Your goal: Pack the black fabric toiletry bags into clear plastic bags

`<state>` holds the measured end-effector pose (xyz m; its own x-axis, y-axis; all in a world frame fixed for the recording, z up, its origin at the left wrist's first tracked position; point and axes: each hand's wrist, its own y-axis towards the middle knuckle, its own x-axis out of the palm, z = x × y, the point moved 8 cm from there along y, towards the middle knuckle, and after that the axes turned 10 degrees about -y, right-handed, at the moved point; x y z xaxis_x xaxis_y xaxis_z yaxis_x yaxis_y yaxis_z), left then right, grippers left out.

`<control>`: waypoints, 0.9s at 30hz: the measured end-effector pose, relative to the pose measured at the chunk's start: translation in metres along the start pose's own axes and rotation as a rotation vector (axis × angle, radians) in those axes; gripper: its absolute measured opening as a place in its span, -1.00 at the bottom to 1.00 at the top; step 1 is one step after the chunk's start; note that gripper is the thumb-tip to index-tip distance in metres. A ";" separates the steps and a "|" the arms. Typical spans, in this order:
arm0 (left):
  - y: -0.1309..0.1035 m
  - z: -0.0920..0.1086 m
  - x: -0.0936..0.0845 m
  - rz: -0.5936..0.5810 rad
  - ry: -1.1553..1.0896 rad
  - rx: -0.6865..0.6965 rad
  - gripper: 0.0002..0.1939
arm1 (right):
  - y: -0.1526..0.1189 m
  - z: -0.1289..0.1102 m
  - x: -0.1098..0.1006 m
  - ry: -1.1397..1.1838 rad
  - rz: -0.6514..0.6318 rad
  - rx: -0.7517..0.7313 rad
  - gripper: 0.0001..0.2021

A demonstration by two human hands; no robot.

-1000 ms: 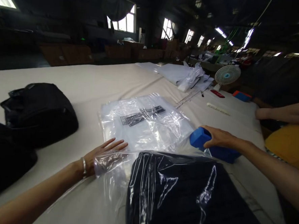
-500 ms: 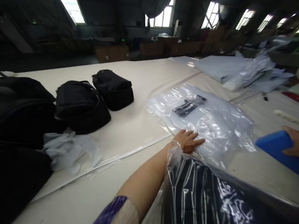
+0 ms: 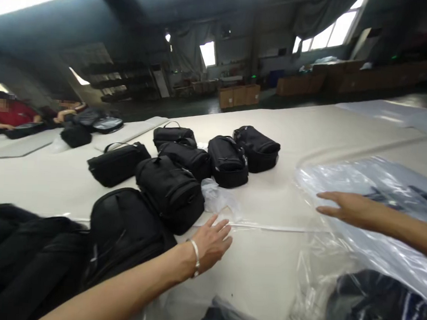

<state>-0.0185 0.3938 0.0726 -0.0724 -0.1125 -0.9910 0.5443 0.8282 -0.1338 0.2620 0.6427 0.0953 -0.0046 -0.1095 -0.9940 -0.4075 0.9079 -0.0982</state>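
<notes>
My left hand (image 3: 210, 242), a bracelet at its wrist, reaches over the pale tabletop with its fingers spread and nothing in them. Just beyond its fingertips lies a crumpled white plastic bag (image 3: 219, 199). Several black bags stand near it, the closest being a boxy zipped bag (image 3: 173, 194). On the right, my right hand (image 3: 348, 209) is over a pile of clear plastic sheets or bags (image 3: 389, 178), fingers stretched out and apart. Whether it touches them I cannot tell. Dark items in clear plastic (image 3: 381, 305) lie below, close to my body.
A large black backpack-like bag (image 3: 129, 232) and dark fabric bags (image 3: 30, 260) crowd the left side. Smaller black cases (image 3: 255, 148) stand farther back. People in red sit at the far left beside more black bags (image 3: 76, 132). Cardboard boxes (image 3: 239, 96) stand beyond the table.
The view has swung left. My left hand has left the clear plastic pile and moved toward the black bags. My right hand no longer holds the blue block and is now over the plastic.
</notes>
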 end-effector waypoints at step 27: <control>-0.285 -0.165 0.067 0.443 0.179 -0.109 -0.54 | 0.017 -0.362 0.070 0.128 -0.126 -0.155 0.11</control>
<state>-0.3161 0.2405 0.0438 -0.0009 0.3520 -0.9360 0.4650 0.8288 0.3112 -0.0755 0.5039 0.0421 -0.0565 -0.2772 -0.9592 -0.5471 0.8122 -0.2025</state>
